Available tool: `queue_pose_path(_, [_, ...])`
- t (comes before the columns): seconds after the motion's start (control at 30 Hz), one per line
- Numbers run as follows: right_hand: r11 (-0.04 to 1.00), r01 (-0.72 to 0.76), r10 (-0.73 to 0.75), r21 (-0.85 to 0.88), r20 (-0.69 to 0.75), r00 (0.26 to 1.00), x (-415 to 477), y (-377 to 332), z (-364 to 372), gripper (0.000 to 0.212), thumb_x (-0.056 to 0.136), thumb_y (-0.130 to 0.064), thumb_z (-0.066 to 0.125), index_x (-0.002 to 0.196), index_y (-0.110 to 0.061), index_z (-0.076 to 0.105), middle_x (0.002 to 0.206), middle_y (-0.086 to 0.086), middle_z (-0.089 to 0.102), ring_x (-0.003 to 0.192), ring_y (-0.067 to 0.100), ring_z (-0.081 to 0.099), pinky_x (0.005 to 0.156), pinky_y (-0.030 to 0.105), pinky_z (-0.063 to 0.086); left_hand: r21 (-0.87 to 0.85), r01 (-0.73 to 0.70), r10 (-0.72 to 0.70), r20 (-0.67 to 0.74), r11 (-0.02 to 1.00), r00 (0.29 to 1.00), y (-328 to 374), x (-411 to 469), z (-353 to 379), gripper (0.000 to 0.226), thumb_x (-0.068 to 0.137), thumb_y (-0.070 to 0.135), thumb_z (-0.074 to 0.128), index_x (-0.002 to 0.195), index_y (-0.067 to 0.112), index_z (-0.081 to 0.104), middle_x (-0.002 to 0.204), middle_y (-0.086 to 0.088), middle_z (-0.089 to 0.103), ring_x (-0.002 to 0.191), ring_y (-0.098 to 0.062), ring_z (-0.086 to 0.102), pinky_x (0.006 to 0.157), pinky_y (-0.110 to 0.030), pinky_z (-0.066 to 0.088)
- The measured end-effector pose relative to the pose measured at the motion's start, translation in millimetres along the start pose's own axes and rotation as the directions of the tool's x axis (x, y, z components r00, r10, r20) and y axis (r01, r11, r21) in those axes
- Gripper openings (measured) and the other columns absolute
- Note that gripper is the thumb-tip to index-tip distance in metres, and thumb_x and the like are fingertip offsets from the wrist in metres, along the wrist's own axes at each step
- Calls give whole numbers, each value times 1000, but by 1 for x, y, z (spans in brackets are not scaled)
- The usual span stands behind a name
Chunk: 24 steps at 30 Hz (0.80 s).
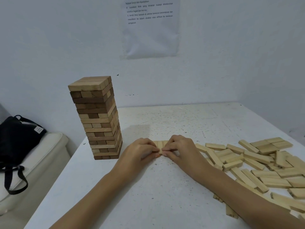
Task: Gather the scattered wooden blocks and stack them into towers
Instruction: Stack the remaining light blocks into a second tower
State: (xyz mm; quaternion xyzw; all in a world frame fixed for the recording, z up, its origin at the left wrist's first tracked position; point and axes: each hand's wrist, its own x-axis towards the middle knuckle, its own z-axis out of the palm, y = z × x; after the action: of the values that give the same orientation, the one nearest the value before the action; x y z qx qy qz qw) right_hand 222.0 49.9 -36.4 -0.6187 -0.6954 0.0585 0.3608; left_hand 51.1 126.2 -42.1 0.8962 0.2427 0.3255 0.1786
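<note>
Fingers (154, 150) of left hand (140, 152) and right hand (180, 148) pinch a three-block row (160, 144) at frame centre, long axes up-frame. Loose blocks (257, 162) lie lower right, nearest the right hand.

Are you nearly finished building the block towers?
Not nearly. Done: one tall tower stands at the left of the table. In hand: the left hand and right hand pinch a row of pale blocks together, likely a new tower's first layer. Left: the big scattered pile at the right is unstacked.
</note>
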Motion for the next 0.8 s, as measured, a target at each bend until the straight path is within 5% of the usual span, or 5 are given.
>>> queue_pose_path(0.33, [998,14,-11,-60,39,999,0,-2,-1,15,91,-21,65,96,-14,77,92,0,64,89,8,48,73,9,33,-4,28,-28,-10,1000,1000,2,-1,0,42,83,50,52,93,18,76,92,12,64,90,-2,57,77,-29,50])
queue_pose_path(0.5, [998,-43,43,-41,14,999,2,-4,-8,25,101,-19,48,107,-14,71,99,-2,59,96,10,48,83,20,38,30,39,-37,-48,999,998,8,0,-6,43,91,50,41,103,22,72,97,15,62,96,-2,55,81,-25,47])
queue_pose_path(0.67, [999,-43,43,1,-29,999,3,-11,-22,23,100,-20,50,109,-14,71,99,-2,62,98,11,55,90,34,48,49,31,-27,-98,998,995,20,1,-6,30,94,40,46,97,23,70,91,17,62,92,-2,55,79,-24,45])
queue_pose_path(0.8, [998,-60,61,23,-70,996,4,-19,-48,22,99,-19,52,107,-14,72,95,-7,63,88,3,57,86,26,50,77,-45,52,-90,996,995,33,0,-7,31,93,36,48,92,16,71,86,10,64,85,-4,55,74,-23,44])
